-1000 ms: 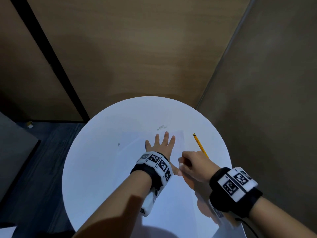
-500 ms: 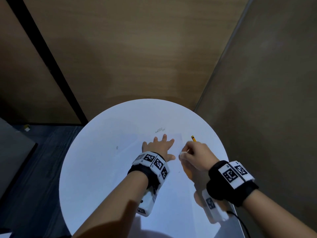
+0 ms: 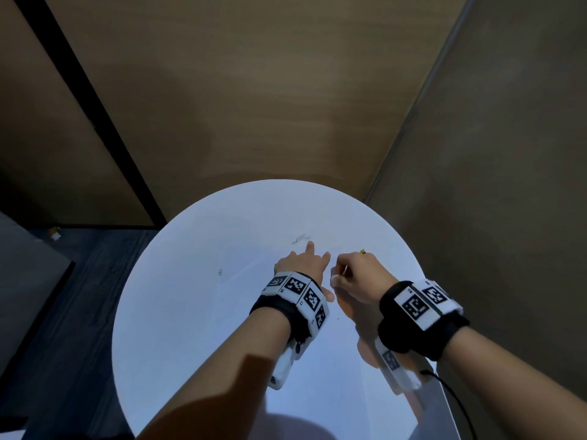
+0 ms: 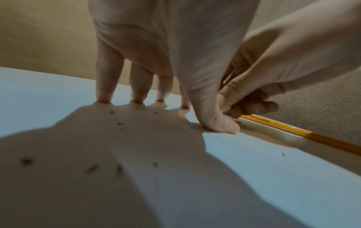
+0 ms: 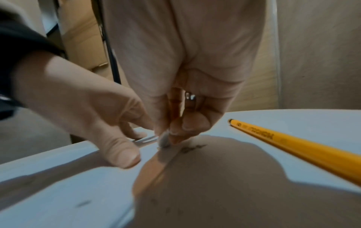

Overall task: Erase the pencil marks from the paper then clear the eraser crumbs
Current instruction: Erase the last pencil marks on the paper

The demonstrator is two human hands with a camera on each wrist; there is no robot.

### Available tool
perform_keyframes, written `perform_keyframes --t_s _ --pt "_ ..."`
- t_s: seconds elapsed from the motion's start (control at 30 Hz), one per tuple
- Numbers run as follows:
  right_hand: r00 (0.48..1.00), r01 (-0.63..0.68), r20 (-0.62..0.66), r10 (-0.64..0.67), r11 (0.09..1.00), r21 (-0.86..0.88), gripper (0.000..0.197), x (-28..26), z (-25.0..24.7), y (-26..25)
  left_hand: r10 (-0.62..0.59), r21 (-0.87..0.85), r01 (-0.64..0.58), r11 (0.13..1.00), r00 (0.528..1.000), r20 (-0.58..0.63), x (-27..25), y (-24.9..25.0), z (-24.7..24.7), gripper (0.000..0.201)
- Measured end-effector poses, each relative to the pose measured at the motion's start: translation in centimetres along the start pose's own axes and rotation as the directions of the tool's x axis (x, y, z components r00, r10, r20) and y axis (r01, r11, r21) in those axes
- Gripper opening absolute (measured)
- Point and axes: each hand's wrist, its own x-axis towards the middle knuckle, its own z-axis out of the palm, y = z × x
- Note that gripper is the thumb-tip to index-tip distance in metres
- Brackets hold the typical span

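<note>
Round white worktop [image 3: 178,312]: paper [image 5: 224,177] lies on it, yellow pencil [image 5: 293,152] just right of the paper. Left hand [image 3: 301,265], fingers spread, presses the paper. Right hand [image 5: 175,117] pinches a small white eraser [image 5: 164,139] on pencil marks [image 5: 192,148]. Erasing appears unfinished; eraser crumbs [image 4: 119,124] uncleared.

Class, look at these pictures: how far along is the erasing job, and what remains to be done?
Done: some rubbing, since eraser crumbs already dot the paper. In hand: the right hand pinches the eraser against dark pencil marks, while the left hand presses the sheet flat. Left: finishing those marks, then clearing every crumb.
</note>
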Motion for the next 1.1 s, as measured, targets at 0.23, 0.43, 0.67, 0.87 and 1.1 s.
perform_keyframes --t_s 0.23,0.43,0.67,0.87,1.1 --pt "0.982 -0.101 -0.155 0.110 0.993 0.061 0.016 2.5 -0.1 -1.0 -0.032 -0.031 0.031 0.999 0.999 -0.023 -0.5 0.0 0.0 0.083" --pt "0.999 -0.020 0.036 0.020 1.000 -0.005 0.014 0.0 -0.3 -0.9 -0.043 -0.051 0.041 0.998 0.999 -0.022 -0.6 -0.1 0.1 0.085" --pt "0.988 -0.071 -0.136 0.079 0.996 0.061 0.015 2.8 -3.4 -2.0 -0.034 -0.098 0.032 0.995 0.999 -0.016 -0.2 0.0 0.5 0.095" --pt "0.969 -0.145 -0.182 0.166 0.982 0.122 0.014 3.5 -3.0 -1.4 -0.018 -0.171 0.012 0.985 0.999 -0.029 0.2 -0.4 0.3 0.066" --pt "0.943 -0.169 -0.224 0.246 0.934 0.313 0.007 2.8 -3.0 0.3 0.079 -0.037 -0.084 0.996 0.991 -0.111 0.5 -0.4 0.0 0.048"
